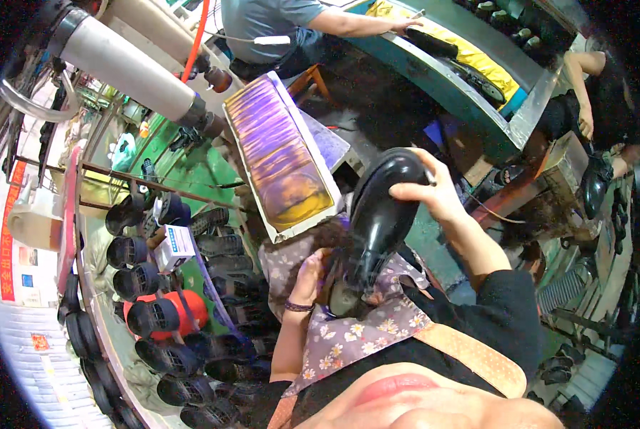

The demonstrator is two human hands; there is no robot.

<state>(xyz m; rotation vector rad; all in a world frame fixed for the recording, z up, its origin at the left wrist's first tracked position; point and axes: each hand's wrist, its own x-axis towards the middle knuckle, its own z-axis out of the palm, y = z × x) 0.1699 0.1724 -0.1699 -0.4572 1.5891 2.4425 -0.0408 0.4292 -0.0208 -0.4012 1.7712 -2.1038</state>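
Observation:
My right hand [434, 186] is closed around the rounded toe of a glossy black shoe [388, 204], thumb on its upper, fingers over the far side. The shoe is tilted toe up, its lower end above my floral apron [363, 325]. Beside that lower end is my left hand [309, 275], thumb up and a dark band at the wrist. Its fingers curl into a dark, blurred patch against the shoe, and what they grip is hidden. Just beyond stands a pale-edged pad [280, 161] streaked purple and yellow.
Racks of dark shoes [155, 314] stand at the left, with a small white box [175, 247] on them. A grey cylinder [123, 64] juts in at upper left. Co-workers sit at the top and right, around a conveyor [470, 114] with a yellow cloth and shoes.

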